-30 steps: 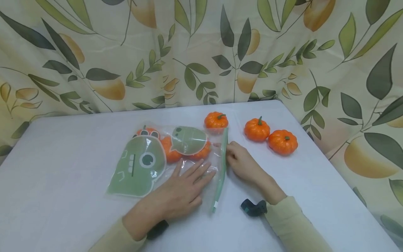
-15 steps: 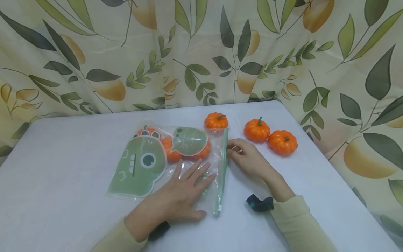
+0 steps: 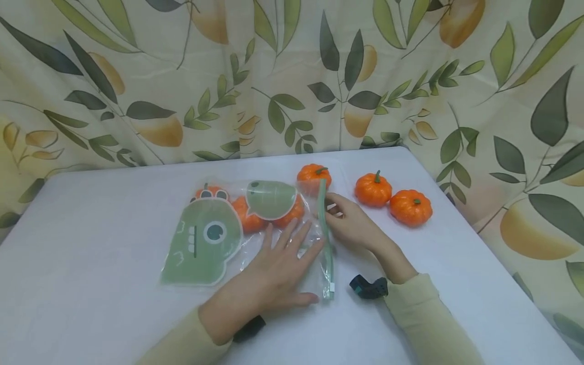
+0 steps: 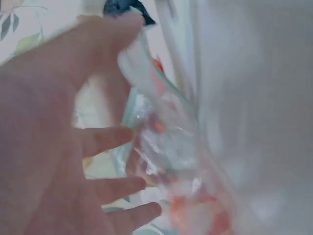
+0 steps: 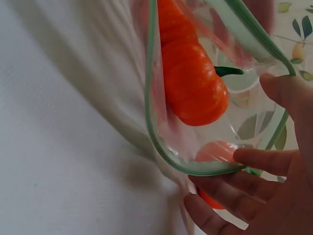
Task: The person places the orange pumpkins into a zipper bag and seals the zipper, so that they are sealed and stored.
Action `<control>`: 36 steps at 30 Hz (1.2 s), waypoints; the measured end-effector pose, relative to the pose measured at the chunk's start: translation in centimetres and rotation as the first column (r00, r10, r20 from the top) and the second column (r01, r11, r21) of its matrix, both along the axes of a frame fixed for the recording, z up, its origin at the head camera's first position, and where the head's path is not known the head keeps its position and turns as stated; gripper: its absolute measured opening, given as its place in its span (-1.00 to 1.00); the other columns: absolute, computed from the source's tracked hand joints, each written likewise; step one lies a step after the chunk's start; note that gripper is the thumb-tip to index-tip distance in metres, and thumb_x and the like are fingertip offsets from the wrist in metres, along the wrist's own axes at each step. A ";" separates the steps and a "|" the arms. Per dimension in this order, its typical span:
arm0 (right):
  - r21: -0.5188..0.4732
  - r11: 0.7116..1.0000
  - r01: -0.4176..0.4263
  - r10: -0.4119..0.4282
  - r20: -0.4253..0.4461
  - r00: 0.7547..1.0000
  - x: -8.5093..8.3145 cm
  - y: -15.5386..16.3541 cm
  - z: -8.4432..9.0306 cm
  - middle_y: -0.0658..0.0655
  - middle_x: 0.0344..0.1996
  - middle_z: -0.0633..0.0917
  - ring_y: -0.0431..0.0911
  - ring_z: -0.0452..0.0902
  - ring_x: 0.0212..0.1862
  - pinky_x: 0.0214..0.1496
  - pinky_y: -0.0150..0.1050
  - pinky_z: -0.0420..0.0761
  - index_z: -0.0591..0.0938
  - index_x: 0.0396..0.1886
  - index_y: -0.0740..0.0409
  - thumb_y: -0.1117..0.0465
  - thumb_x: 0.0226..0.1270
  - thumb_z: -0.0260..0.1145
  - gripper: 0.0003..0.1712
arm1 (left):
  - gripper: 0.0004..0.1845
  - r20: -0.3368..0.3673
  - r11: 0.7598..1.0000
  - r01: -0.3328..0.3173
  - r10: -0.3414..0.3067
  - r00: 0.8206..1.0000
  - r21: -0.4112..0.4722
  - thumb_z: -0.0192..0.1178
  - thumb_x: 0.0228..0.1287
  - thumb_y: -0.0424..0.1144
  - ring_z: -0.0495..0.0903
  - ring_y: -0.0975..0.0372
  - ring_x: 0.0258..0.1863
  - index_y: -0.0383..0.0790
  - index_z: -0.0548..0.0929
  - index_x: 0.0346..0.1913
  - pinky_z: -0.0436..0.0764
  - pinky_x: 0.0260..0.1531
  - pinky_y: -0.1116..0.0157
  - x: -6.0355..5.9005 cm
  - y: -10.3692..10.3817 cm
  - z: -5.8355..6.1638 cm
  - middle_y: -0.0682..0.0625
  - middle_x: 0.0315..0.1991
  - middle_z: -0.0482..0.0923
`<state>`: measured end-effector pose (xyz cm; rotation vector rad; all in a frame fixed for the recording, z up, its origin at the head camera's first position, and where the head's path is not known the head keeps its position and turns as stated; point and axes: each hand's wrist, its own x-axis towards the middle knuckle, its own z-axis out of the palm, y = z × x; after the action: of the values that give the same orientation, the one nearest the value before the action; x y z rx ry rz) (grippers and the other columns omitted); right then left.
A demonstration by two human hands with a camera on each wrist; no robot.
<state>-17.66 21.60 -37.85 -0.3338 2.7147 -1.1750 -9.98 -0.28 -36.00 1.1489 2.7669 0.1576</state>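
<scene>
A clear zip bag point(image 3: 201, 258) with a green cartoon print lies on the table, several orange toy pumpkins point(image 3: 248, 219) inside it. My left hand point(image 3: 274, 274) rests on the bag's lower part with fingers spread; in the left wrist view that hand point(image 4: 54, 147) is blurred beside the plastic. At the bag's green-edged mouth, my right hand point(image 3: 351, 225) holds the rim with curled fingers. The right wrist view shows the mouth gaping, with a pumpkin point(image 5: 195, 83) visible within and the right-hand fingers point(image 5: 264, 161) at the green rim point(image 5: 151, 98).
One loose pumpkin point(image 3: 313, 173) sits behind the bag's mouth, partly overlapped by the plastic. Two more pumpkins, one point(image 3: 373, 189) beside the other point(image 3: 410, 208), stand to the right on the white table point(image 3: 91, 243). A leaf-patterned curtain point(image 3: 292, 76) hangs behind.
The lower end of the bag's zip edge has swung right. My left hand has slid slightly right with it. My right fingers have loosened, then come back to the rim. Loose pumpkins stayed put.
</scene>
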 end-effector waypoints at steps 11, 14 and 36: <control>-0.016 0.998 -0.058 0.059 0.065 0.996 -0.1 -1.2 0.3 0.13 0.31 0.53 0.12 0.54 0.24 0.27 0.15 0.54 0.38 0.42 0.00 -0.04 0.48 0.13 -0.42 | -0.10 -0.138 0.998 -0.061 0.062 0.988 0.014 0.44 -0.03 0.27 0.30 -0.06 0.40 0.46 0.28 0.43 0.41 0.32 -0.15 0.8 0.9 0.7 -0.16 0.47 0.18; -0.024 0.995 -0.092 0.094 0.089 0.992 -0.4 -1.8 0.4 0.11 0.36 0.49 0.13 0.52 0.28 0.29 0.18 0.52 0.34 0.47 -0.05 -0.07 0.48 0.12 -0.38 | -0.18 -0.173 0.997 -0.079 0.079 0.982 0.006 0.49 -0.05 0.21 0.36 -0.05 0.32 0.38 0.41 0.35 0.45 0.29 -0.11 0.8 0.8 0.4 -0.15 0.41 0.24; -0.005 0.999 -0.032 0.032 -0.070 0.997 -1.8 -1.9 -1.7 0.08 0.12 0.63 0.02 0.58 0.00 0.14 -0.01 0.63 0.41 0.41 0.00 0.37 0.44 0.14 -0.43 | -0.52 -0.373 0.989 -0.063 0.109 0.921 0.134 0.36 0.09 0.23 0.28 -0.13 0.41 0.02 0.53 -0.08 0.42 0.36 -0.02 -1.2 0.6 0.0 -0.26 0.37 0.32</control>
<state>-19.44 19.66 -39.56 -0.4255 2.7545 -1.1850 -11.16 0.35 -35.98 1.1966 3.1909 0.1216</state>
